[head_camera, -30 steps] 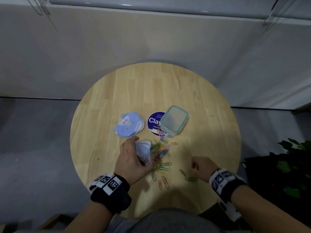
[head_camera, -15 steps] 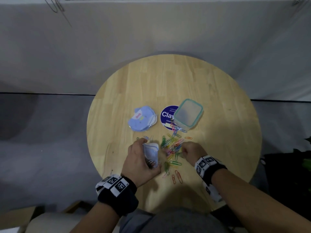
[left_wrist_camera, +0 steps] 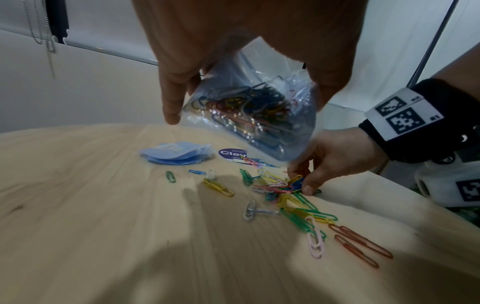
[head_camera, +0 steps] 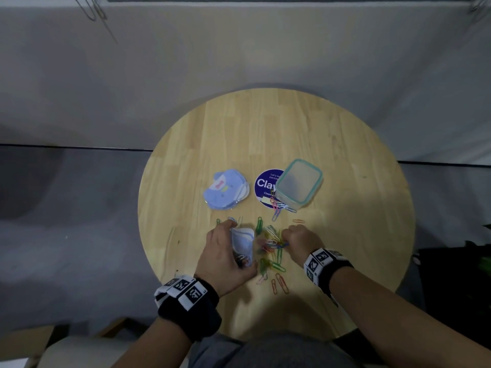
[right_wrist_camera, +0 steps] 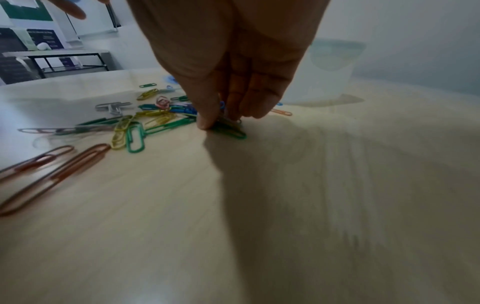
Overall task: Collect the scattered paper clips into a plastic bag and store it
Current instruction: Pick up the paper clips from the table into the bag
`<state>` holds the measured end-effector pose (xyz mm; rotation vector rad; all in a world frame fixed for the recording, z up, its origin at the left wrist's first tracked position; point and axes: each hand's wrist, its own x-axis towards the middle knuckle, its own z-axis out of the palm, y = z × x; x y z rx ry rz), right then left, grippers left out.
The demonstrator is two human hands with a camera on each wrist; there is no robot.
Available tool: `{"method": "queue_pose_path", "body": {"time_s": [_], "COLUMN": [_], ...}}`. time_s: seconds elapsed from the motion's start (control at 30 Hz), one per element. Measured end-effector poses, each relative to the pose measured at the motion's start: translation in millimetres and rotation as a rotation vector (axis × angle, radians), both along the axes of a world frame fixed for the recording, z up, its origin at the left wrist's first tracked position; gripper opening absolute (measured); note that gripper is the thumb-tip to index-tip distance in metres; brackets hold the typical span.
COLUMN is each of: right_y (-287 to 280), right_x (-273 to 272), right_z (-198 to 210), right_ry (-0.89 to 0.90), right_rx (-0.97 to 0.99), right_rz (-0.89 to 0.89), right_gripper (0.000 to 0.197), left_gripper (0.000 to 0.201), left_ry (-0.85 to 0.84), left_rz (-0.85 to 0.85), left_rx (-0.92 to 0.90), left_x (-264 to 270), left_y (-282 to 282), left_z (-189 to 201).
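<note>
My left hand [head_camera: 225, 251] grips a small clear plastic bag [head_camera: 243, 244] just above the round wooden table [head_camera: 345, 235]. In the left wrist view the plastic bag [left_wrist_camera: 259, 115] holds a tangle of several coloured clips. Loose paper clips [head_camera: 271, 251] in green, yellow, red, pink and blue lie scattered between my hands. My right hand [head_camera: 297, 241] is down on the pile, its thumb and fingers curled and pinching clips [right_wrist_camera: 226, 127] against the wood. Two brown clips [head_camera: 279, 284] lie nearest to me.
A clear lidded box with a teal rim [head_camera: 299, 183] stands behind the clips, partly over a round purple sticker [head_camera: 265, 187]. A stack of blue card cut-outs [head_camera: 225, 189] lies to its left. More clips [head_camera: 279, 205] lie by the box.
My right hand came in from the right side of the table to the middle of the clip pile and closed its fingers on clips there. The left hand kept hold of the bag.
</note>
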<state>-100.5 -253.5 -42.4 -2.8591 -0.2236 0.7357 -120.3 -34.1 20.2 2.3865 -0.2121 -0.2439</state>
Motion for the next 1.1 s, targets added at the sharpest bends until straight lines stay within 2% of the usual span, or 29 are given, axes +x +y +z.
{"method": "queue_pose_path", "body": {"time_s": [0.1,0.27,0.43,0.63,0.7,0.87,1.0,1.1], "right_y": [1,1,-10,-30,-32,-28,-16,-11], "right_x": [-7,-5,-6,-4,-1,11,18,22], "right_z": [-1,3,20,61,82,114,127,135], "right_ry": [-0.054,-0.047,-0.019,0.135,0.182,0.210,0.187,0.050], "right_rx": [0.038,0.099,0.280,0.532,0.655,0.762,0.948,1.019], "right_rz": [-0.024,-0.078,-0.277,-0.447,-0.507,-0.587,-0.680,-0.740], "right_gripper": [0.020,0.026,0.009,0.008,0.017,0.020,0.019,0.022], "left_gripper": [0.094,0.093,0.093,0.093,0.090,0.091,0.090,0.090], "left_ry": [-0.001,-0.006,0.010,0.073,0.079,0.070,0.044,0.025], "left_rz": [-0.018,-0.029,-0.029,-0.057,-0.076,-0.121,-0.129,-0.099], "left_rx": [0.009,0.007,0.011,0.030,0.029,0.019,-0.012,-0.067], "left_x": [-1,0,3,8,10,15,15,16], "left_y": [-4,-9,-14,-26,-30,-42,-52,-58], "left_z": [-2,-6,-11,-16,-18,-17,-14,-9]}}
